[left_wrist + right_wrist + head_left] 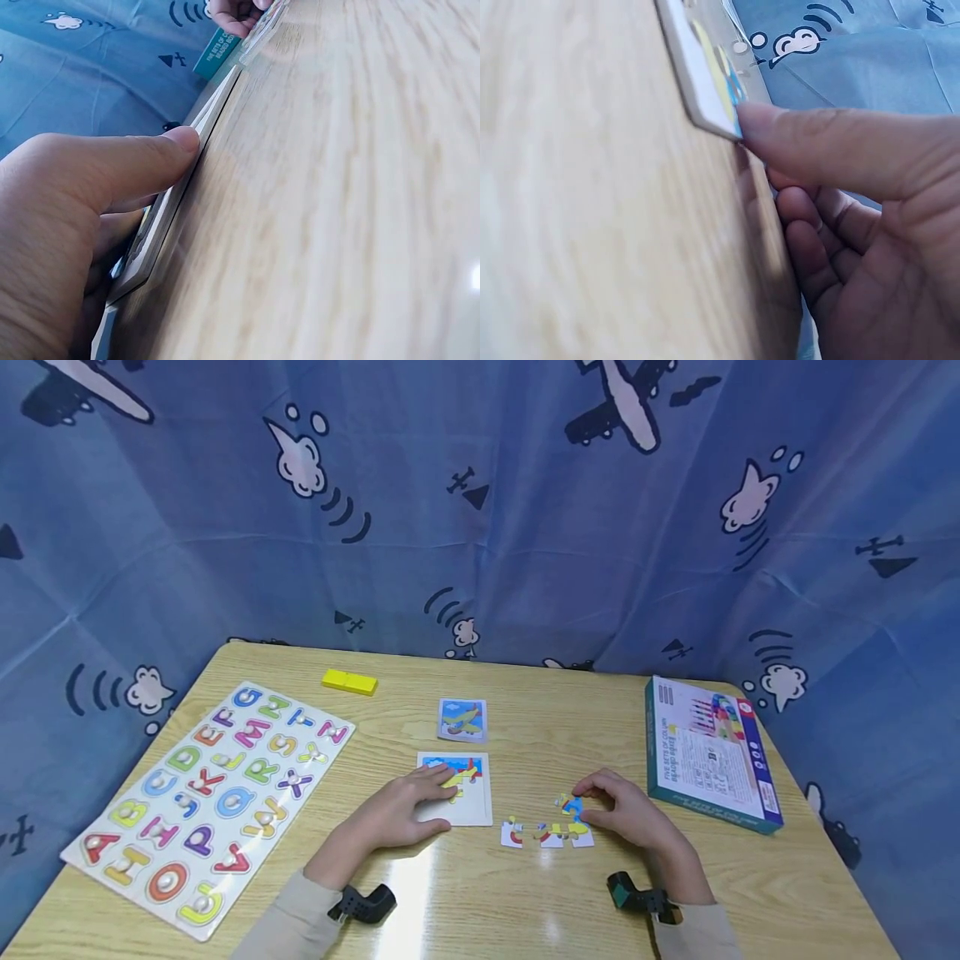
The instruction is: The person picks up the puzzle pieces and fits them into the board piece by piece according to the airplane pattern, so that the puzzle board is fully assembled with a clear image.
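My left hand [405, 808] lies on the white puzzle board [474, 810], its fingers stretched over the partly assembled plane picture. In the left wrist view the thumb rests at the edge of that board. To the right, my right hand [626, 810] pinches a blue puzzle piece [573, 806] between thumb and fingers. The right wrist view shows its thumb [769, 131] at the corner of the loose pieces. A row of loose puzzle pieces [551, 841] with red, yellow and white parts lies just in front. Behind the board is a plane picture card [462, 720].
A large alphabet board [251, 760] with knobbed letters covers the left side of the wooden table [547, 910]. Toward the back is a yellow block [349, 682]. A flat teal-edged box [708, 752] sits at the right. A blue printed curtain [480, 568] hangs behind the table.
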